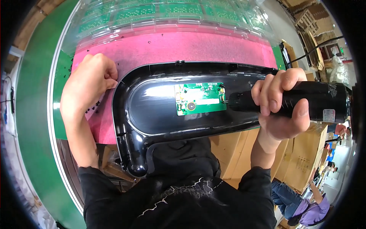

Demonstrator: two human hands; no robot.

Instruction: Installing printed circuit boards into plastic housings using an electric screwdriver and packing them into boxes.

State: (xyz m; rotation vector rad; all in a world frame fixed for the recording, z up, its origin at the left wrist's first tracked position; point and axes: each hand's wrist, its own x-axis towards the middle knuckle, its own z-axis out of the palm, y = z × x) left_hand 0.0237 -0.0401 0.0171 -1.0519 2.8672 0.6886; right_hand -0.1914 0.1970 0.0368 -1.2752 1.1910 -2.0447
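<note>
A black plastic housing (152,110), a shallow shell with a rounded left end and a short stub, lies in front of me. Inside it sits a green circuit board (204,101). My right hand (282,107) is wrapped round a black power screwdriver (320,100), held almost level over the housing's right part. Its narrow end points left toward the board's right edge; I cannot tell whether it touches. My left hand (88,84) is closed in a pinch beside the housing's left rim. Whatever the fingertips hold is hidden or too small to name.
Small black bits, perhaps screws, lie scattered on the pink mat (171,47) around my left hand. Clear plastic trays of green boards (152,15) stand along the far side. Cardboard boxes (301,160) are at the right, where another person (310,210) is visible.
</note>
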